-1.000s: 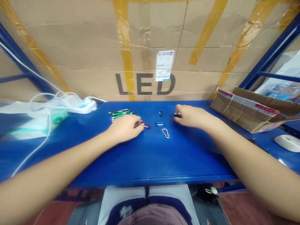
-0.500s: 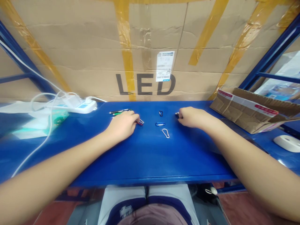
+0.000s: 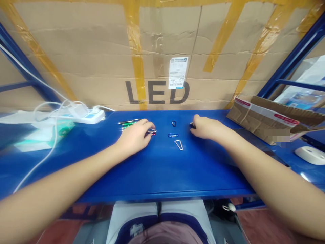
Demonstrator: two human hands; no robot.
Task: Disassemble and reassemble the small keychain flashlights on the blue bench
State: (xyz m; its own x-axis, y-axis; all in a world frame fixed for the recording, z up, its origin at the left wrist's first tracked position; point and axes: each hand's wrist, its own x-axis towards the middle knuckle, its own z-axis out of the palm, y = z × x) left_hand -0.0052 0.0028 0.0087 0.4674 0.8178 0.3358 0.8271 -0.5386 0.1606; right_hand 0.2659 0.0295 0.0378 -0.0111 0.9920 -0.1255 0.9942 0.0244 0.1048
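My left hand (image 3: 134,137) rests palm down on the blue tabletop, fingers bent. A silver loop-shaped piece (image 3: 152,130) and a red piece (image 3: 153,134), which look like carabiners, stick out between its thumb and index finger. Behind that hand lie a slim black pen-like item (image 3: 127,121) and a green one (image 3: 128,124), both partly covered. My right hand (image 3: 205,127) is closed, its fingertips on a small dark and silver piece (image 3: 192,124) that is mostly hidden. Between the hands lie a small black carabiner (image 3: 173,123), a blue carabiner (image 3: 173,135) and a silver carabiner (image 3: 179,145).
A large cardboard box (image 3: 101,67) marked LED stands behind the blue table (image 3: 162,176). On the left are a white power strip (image 3: 93,116) with cables and a green-white packet (image 3: 50,134). An open cardboard carton (image 3: 261,122) and a white device (image 3: 311,155) sit at the right.
The thumb and index finger of my left hand have parted slightly, so more of the silver and red pieces shows. My right hand stays almost in place. The three carabiners between them lie unchanged.
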